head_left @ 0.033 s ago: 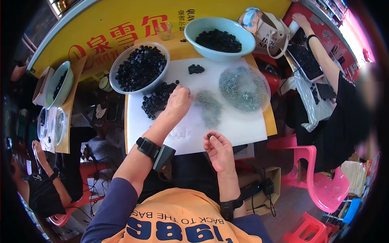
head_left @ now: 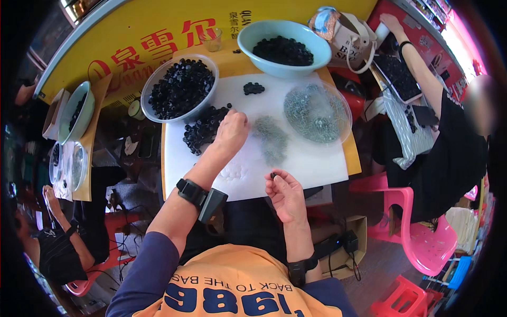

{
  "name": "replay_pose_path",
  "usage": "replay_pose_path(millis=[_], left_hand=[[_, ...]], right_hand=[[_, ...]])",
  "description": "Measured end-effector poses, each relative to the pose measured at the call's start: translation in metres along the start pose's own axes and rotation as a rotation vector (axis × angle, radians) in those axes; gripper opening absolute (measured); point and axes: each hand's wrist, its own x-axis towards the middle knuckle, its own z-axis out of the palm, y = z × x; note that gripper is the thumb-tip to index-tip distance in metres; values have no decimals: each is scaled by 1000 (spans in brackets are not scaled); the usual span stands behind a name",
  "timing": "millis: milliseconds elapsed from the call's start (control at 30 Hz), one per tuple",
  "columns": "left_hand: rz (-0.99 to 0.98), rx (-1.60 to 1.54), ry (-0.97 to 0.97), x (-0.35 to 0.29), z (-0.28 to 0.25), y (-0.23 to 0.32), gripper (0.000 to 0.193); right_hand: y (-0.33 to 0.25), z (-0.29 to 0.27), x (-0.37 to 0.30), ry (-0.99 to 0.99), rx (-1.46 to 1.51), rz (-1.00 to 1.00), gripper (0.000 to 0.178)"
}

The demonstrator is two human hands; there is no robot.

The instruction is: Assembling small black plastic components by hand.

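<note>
Head view: looks down on a white sheet (head_left: 311, 170) at centre frame, laid over a wooden tabletop (head_left: 353, 158), probably for making small dark pieces easy to spot. Shows a loose black pile (head_left: 199, 133) left of centre, just beside the left hand (head_left: 233, 130), likely spread there for a short reach, and a patch of fine grey wiry bits (head_left: 271, 141) near centre, perhaps for access from either side. Includes further black parts up the frame, inside a clear bowl (head_left: 145, 99) at upper left of centre and a turquoise bowl (head_left: 282, 72) at top centre, presumably for containing loose pieces; shows more wiry bits in a shallow clear dish (head_left: 348, 124) right of centre. Holds a small black part (head_left: 273, 175) in the right hand (head_left: 285, 194), below centre by the sheet's lower edge, pinched between thumb and fingertips without visible gap, apparently for a steady grip and a good view. Curls the left hand's fingers inward at the pile's right edge; cannot tell whether gripping a piece or merely touching, because of hidden fingertips
</note>
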Motion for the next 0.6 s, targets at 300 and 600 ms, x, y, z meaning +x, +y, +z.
replay_pose_path(millis=[300, 600], left_hand=[[34, 65, 57, -6, 12, 2, 12], [-213, -714, -67, -52, -49, 14, 10]], right_hand=[[-5, -2, -1, -110, 254, 82, 18], [6, 7, -7, -177, 218, 74, 19]])
